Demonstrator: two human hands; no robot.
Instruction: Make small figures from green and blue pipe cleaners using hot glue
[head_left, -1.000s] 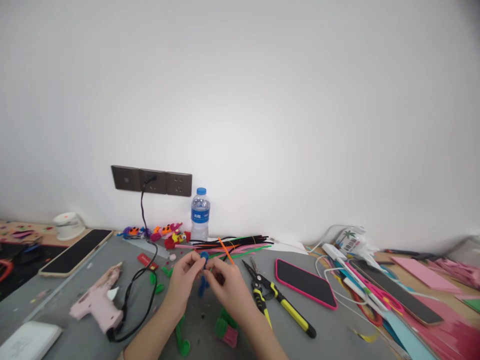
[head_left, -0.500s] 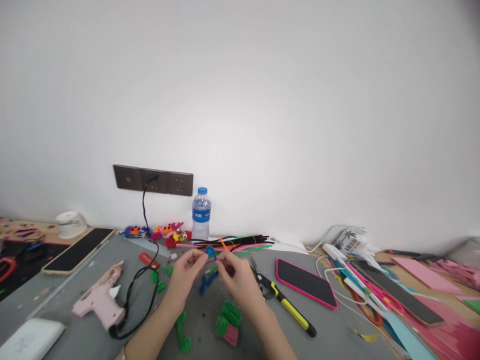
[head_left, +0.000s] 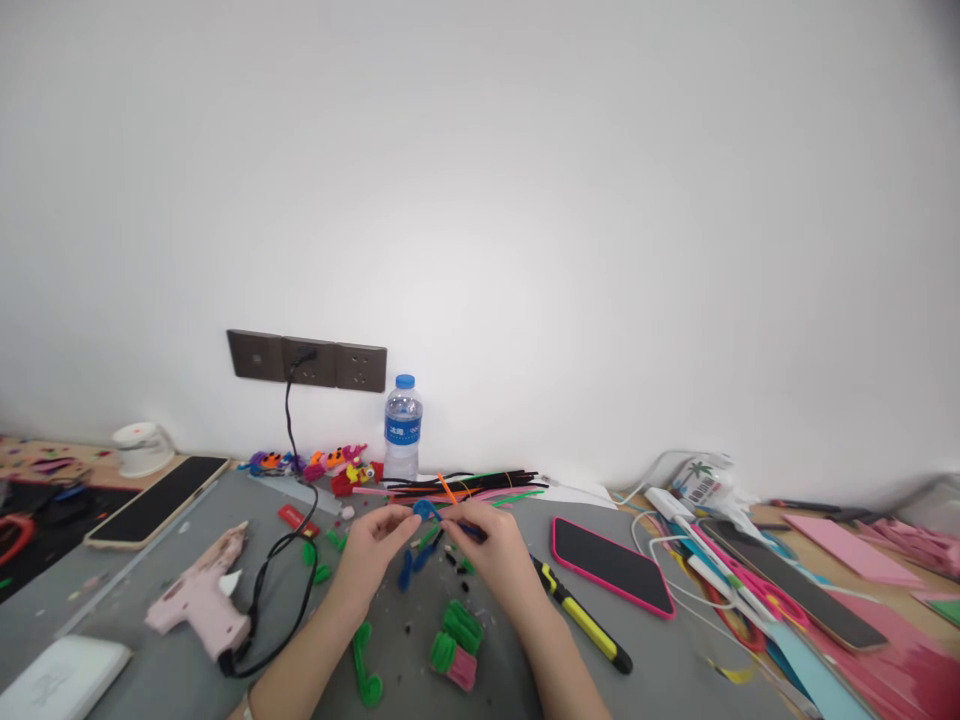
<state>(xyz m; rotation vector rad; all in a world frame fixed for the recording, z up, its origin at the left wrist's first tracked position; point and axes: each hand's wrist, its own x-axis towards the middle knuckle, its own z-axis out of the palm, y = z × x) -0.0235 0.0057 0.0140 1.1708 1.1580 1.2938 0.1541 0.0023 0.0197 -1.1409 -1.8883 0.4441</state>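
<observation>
My left hand [head_left: 375,545] and my right hand [head_left: 491,548] meet over the grey mat [head_left: 135,600], both pinching a blue pipe cleaner [head_left: 427,511] with a curled loop at its left end. My right hand grips its straight right end, my left hand the looped part. Below the hands lie short blue and green pipe-cleaner pieces [head_left: 409,570] and coiled green and pink rolls [head_left: 454,645]. Yellow-handled pliers [head_left: 581,625] lie just right of my right wrist, partly hidden by it.
A pink glue gun [head_left: 199,600] with a black cord lies at left. A pink-cased phone [head_left: 611,565] lies at right, another phone [head_left: 154,500] far left. A water bottle [head_left: 403,428], loose pipe cleaners [head_left: 465,485] and small craft figures [head_left: 315,465] stand by the wall.
My hands have drawn apart a little, with the right hand shifting right over the pliers. The blue pipe cleaner now stretches between them, its loop up by my left fingers.
</observation>
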